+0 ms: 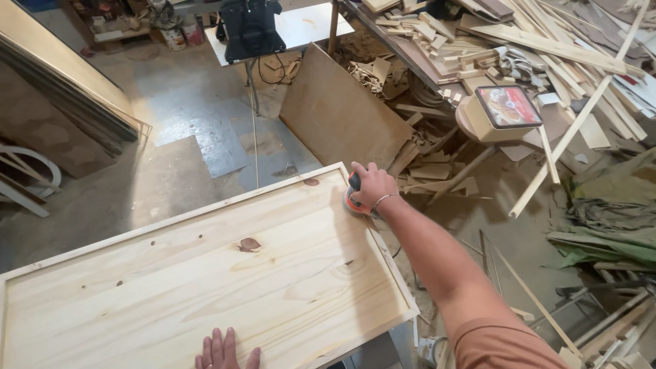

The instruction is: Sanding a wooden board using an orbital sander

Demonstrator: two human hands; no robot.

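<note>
Pine fills the lower left of the head view: a large pale wooden panel [205, 273] with a raised thin frame along its edges, lying flat and running from the bottom left corner up toward the centre of the frame. Two dark knots show on its face, one near the middle and one close to the far corner.

The right hand [372, 186] reaches out at the end of a bare arm that comes in from the lower right, a thin bracelet on the wrist and an orange sleeve at the shoulder. It is clenched over the top of a small sander [353, 198] with an orange-and-black body, which sits on the panel's far right corner, at the centre of the frame, right at the frame edge.

The left hand [222, 352] lies flat and released at the bottom edge of the picture, fingers spread on the panel's near side, grasping nothing.

Beyond the panel, in the upper centre, a brown board [342, 109] leans tilted on the dusty concrete floor [171, 171]. A black machine [251, 27] stands on a white stand at the top. The upper right is heaped with wood offcuts and long strips [547, 48], with a cream box [502, 113] among them. Green cloth [608, 225] lies crumpled at the right edge.
</note>
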